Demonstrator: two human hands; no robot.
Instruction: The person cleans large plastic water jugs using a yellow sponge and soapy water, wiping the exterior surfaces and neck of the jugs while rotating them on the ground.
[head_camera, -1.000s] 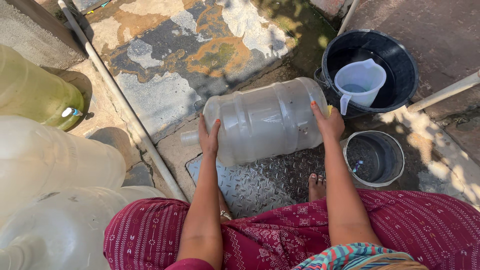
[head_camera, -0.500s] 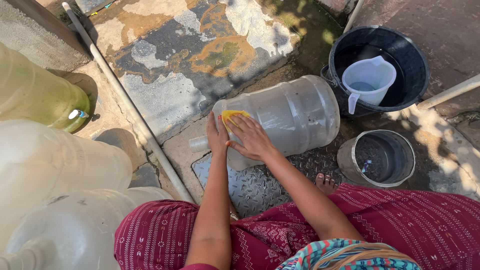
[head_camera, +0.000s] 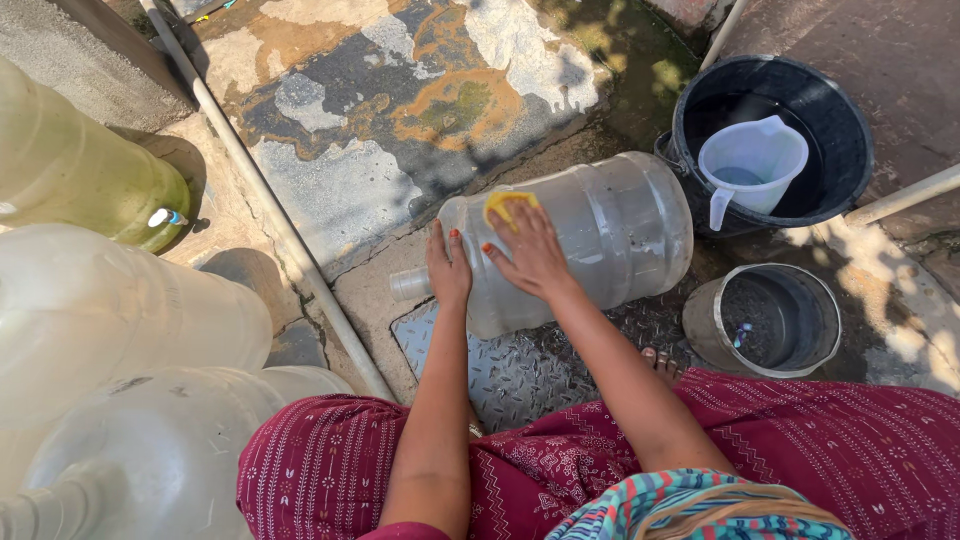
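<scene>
Sponge (head_camera: 508, 205) and bottle are what we have under our hands: our right hand (head_camera: 530, 255) presses the yellow sponge flat against the side of the big clear water bottle (head_camera: 590, 235), fingers spread over it, so the hand is grasping the sponge against the plastic and not closed into a fist. Our left hand (head_camera: 448, 268) lies open on the bottle near its shoulder, palm on the plastic, steadying it without wrapping around anything. The bottle lies on its side on a metal plate (head_camera: 510, 370) with a raised pattern, its narrow neck pointing to the left. Just to the right of the bottle stands a black tub (head_camera: 840, 130) with a white jug (head_camera: 750, 165) inside, and below the tub a small grey bucket (head_camera: 765, 320). A pale pipe (head_camera: 270, 215) runs across the ground on the left. Beyond it we see more large bottles (head_camera: 110, 320), one of them greenish (head_camera: 75, 170). Our red patterned skirt (head_camera: 800, 450) covers our knees.
</scene>
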